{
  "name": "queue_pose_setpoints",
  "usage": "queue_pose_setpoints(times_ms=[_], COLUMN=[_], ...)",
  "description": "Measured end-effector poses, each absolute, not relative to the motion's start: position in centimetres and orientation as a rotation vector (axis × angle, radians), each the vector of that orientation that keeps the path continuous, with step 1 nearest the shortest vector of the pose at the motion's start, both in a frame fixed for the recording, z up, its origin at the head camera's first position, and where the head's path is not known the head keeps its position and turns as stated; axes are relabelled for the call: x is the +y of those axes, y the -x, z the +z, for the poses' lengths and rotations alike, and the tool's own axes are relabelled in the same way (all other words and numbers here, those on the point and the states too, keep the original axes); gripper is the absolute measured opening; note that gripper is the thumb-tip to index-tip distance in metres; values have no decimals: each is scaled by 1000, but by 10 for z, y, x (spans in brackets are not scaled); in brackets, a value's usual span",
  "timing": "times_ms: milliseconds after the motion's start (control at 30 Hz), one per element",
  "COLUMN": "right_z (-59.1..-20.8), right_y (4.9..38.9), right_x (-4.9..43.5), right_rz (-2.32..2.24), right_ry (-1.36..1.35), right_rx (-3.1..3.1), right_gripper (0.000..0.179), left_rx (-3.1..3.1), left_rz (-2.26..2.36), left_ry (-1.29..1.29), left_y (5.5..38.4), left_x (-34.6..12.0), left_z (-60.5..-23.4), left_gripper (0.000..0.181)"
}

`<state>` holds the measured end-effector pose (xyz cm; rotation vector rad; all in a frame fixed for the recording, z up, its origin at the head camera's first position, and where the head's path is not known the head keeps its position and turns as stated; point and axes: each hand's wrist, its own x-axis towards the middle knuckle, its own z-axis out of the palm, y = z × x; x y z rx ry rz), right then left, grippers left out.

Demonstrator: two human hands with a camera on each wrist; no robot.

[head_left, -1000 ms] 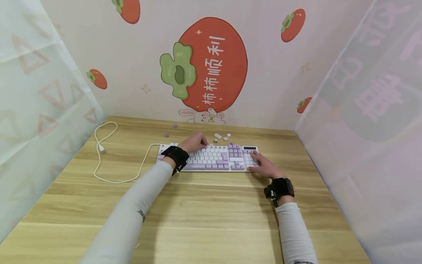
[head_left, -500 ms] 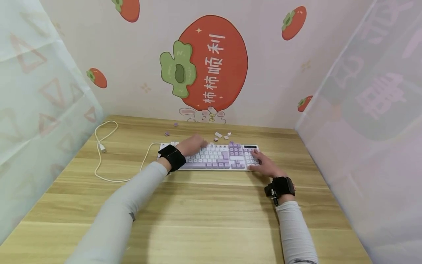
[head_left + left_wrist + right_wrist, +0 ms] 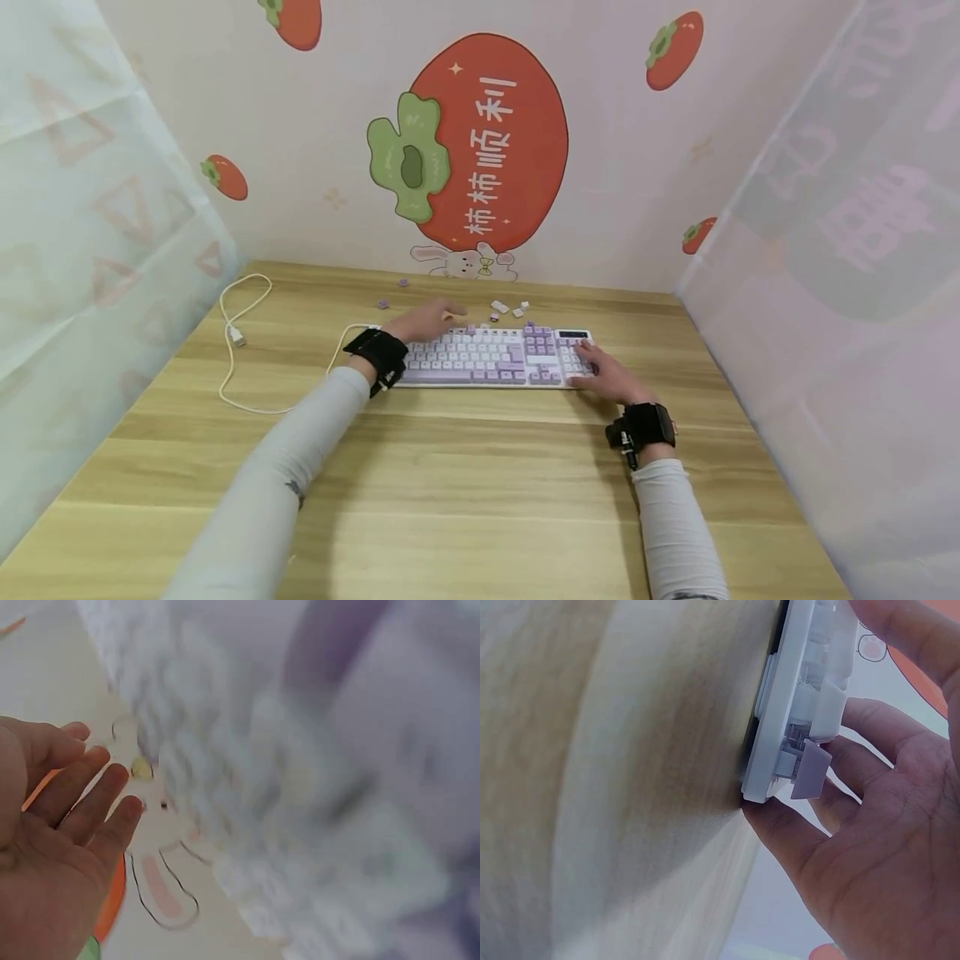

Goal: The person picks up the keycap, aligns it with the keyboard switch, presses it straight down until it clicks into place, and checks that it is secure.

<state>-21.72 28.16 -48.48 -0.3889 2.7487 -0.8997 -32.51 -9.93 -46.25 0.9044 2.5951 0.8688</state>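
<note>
A white and purple keyboard [image 3: 465,360] lies on the wooden table. My left hand [image 3: 423,321] hovers over its top left part; in the left wrist view its fingers are loosely extended and hold nothing. A purple keycap [image 3: 471,330] sits in the top row, just right of those fingers. My right hand [image 3: 609,379] rests on the right end of the keyboard. Its fingers lie over the number keys, and in the right wrist view the thumb [image 3: 784,834] touches the front edge. The left hand and wrist cover the keyboard's upper left corner.
Behind the keyboard lie loose white keycaps [image 3: 500,307], a small dark-marked keycap [image 3: 494,317] and two purple keycaps, one nearer [image 3: 383,304] and one farther [image 3: 403,282]. A white cable [image 3: 228,367] with a USB plug [image 3: 237,337] loops on the left. A printed wall [image 3: 600,208] stands behind the table.
My left hand has moved a little left, and its bent fingers have spread and lifted off the top row. The purple keycap there has come into sight. My right hand has stayed put.
</note>
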Motion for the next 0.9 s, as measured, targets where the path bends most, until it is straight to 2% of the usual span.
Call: queue_pose_setpoints(times_ms=[167,400,600,900], right_z=[-484,-486,-487,-486], right_y=[218,218,216,218], right_x=[279,279,281,282], right_rz=[-888,-889,-897,-891], right_ry=[383,385,377,363], right_rx=[2743,2755,2749,2744], right_gripper=[81,80,80,80], left_rx=[2614,2817,2870,3009], left_rz=[1059,892,715,732], left_ry=[-767,-590,-513,-460], left_y=[349,369,366,375], left_x=[-139,-186,-195,-210], left_z=[-464,-479,-481,-494], left_gripper=[38,42,35,25])
